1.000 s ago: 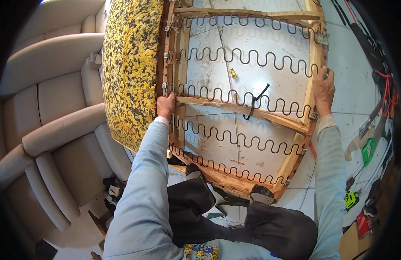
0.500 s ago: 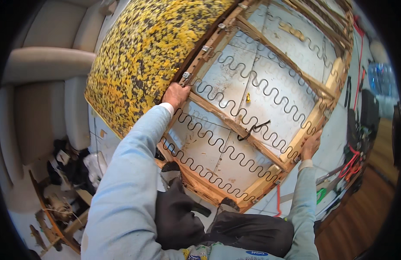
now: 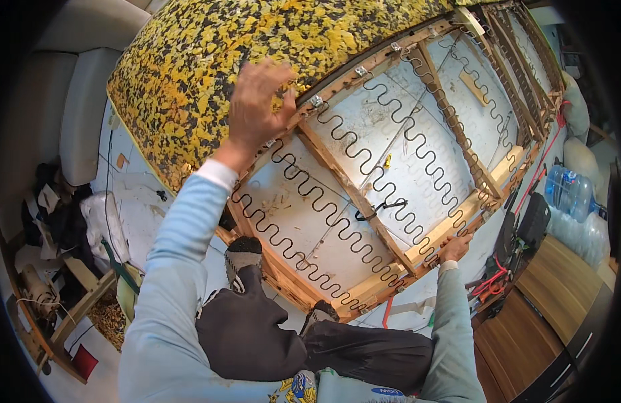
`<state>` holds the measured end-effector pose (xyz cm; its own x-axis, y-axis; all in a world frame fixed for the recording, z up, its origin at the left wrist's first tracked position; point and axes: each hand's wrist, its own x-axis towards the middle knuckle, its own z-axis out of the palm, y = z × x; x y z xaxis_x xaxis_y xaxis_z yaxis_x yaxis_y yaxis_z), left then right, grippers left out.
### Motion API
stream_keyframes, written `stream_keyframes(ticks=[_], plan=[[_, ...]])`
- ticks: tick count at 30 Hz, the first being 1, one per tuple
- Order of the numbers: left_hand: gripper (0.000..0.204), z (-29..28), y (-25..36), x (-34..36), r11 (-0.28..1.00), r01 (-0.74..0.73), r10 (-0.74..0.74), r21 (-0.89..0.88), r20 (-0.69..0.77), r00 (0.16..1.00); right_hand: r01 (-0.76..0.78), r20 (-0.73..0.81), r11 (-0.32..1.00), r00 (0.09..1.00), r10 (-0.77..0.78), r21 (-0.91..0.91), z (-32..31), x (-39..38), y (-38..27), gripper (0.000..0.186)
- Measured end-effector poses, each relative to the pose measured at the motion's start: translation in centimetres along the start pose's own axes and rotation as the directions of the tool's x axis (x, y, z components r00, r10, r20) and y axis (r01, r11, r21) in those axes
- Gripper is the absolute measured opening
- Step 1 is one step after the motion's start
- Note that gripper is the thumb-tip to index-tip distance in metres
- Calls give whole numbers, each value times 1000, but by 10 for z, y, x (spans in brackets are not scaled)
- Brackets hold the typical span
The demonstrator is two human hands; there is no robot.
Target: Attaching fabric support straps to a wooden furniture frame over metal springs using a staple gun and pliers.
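A wooden sofa frame point(image 3: 354, 191) lies before me, strung with several zigzag metal springs. Along its left rail runs a row of metal spring clips point(image 3: 316, 101), and yellow-and-black speckled foam point(image 3: 189, 80) covers the panel beyond that rail. Over the foam's edge, near the rail, my left hand point(image 3: 258, 111) is raised with fingers apart, slightly blurred and holding nothing. My right hand point(image 3: 454, 248) grips the frame's right-hand rail, fingers curled over the wood. A black strap point(image 3: 369, 215) hangs on a crosspiece.
My feet stand at the frame's near end. Wood scraps point(image 3: 89, 295) and dark cloths point(image 3: 47, 208) lie at left. Red cable point(image 3: 495, 279), tools, large plastic bottles point(image 3: 572, 191) and a brown wooden panel point(image 3: 525, 336) are at right. Beige seating point(image 3: 92, 114) stands at far left.
My left hand has let go of the left rail and lifted over the foam, its fingers opening. My right hand still holds the right rail. The whole view has shifted.
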<state>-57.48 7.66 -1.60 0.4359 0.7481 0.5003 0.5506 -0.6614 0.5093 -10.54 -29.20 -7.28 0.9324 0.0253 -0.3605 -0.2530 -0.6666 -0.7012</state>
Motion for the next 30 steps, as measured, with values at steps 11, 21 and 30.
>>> stream_keyframes(ticks=[11, 21, 30], plan=[[59, 30, -46, -1, 799, 218, -251, 560, -19, 968, -73, -38, 997, 997, 73, 0, 3, 9, 8, 67], [58, 32, -42, 8, 789, 245, -317, 563, 31, 948, -45, -41, 999, 998, 44, -25, 2, 9, 6, 63], [61, 33, -33, 13, 774, 218, -302, 595, 43, 952, -62, -25, 998, 998, 63, 8, 0, 7, 1, 62]])
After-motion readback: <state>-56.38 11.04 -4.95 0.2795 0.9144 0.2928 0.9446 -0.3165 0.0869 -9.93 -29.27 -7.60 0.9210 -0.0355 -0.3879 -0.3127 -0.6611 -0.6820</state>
